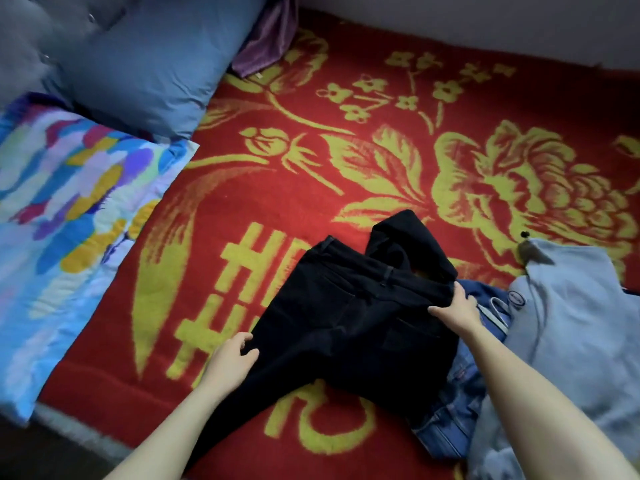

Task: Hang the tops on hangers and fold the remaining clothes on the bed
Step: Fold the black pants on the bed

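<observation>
Head view: a pair of black trousers (349, 327) lies spread on the bed (311, 168), seat side up. The waistband is on the far side of the fingers and one leg runs back toward the person.

The left hand (235, 358) pinches the near left edge of the cloth, at about thigh level, with its fingers (244, 339) curled onto the fabric. The right hand (457, 310) grips the hip edge; its fingers (459, 289) wrap over the side seam and the thumb lies flat on the seat.

Just beyond the right fingers a part of the trousers is doubled back into a hump. Directly under and to the right of them lie blue jeans (460, 414), and a grey top (571, 323) lies further right.

The trousers look like thick, denim-like cloth, so they are probably fairly heavy, limp rather than stiff, and not slippery or fragile. They should hold a crease well. The best holds are likely the firm parts, the waistband and side seams, lifting evenly so the leg does not drag the jeans beneath.
</observation>
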Motion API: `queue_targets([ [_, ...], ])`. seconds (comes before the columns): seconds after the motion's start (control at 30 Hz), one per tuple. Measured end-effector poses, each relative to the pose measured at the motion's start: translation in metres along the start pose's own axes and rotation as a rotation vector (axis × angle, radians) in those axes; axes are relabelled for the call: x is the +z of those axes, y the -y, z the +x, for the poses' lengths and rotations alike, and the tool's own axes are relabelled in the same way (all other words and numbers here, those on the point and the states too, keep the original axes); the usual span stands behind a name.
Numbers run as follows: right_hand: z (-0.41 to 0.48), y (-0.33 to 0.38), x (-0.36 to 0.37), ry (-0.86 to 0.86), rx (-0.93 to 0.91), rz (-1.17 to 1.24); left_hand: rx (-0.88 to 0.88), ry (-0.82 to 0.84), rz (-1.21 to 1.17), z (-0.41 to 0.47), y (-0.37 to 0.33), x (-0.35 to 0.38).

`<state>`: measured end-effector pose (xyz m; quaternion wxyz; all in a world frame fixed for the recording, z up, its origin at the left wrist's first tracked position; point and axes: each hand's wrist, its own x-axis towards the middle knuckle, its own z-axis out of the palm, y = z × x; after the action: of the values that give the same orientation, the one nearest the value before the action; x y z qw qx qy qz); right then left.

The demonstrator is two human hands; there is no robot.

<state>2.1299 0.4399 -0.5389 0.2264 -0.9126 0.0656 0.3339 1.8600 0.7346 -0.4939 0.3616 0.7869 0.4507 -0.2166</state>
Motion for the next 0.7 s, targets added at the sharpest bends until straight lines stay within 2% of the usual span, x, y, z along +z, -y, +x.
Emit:
queue_targets([
  [0.1, 0.003, -0.01, 0.012, 0.014, 0.094, 0.132, -0.047, 0.056, -0.013, -0.001, 0.005, 0.003],
  [0.23, 0.008, -0.014, 0.019, 0.011, 0.13, 0.45, -0.056, 0.09, -0.029, -0.003, 0.003, 0.006],
  [0.37, 0.009, -0.014, 0.022, -0.058, 0.152, 0.542, -0.038, 0.096, -0.022, -0.002, -0.004, 0.009],
  [0.53, -0.008, -0.009, 0.03, -0.065, 0.098, 0.474, -0.029, 0.119, -0.023, -0.004, -0.013, 0.016],
  [0.63, -0.033, -0.001, 0.029, -0.134, -0.11, 0.202, 0.005, 0.1, -0.034, -0.008, -0.023, 0.019],
  [0.7, -0.06, 0.0, 0.027, -0.176, -0.274, 0.144, 0.06, 0.049, -0.038, -0.016, -0.034, 0.018],
])
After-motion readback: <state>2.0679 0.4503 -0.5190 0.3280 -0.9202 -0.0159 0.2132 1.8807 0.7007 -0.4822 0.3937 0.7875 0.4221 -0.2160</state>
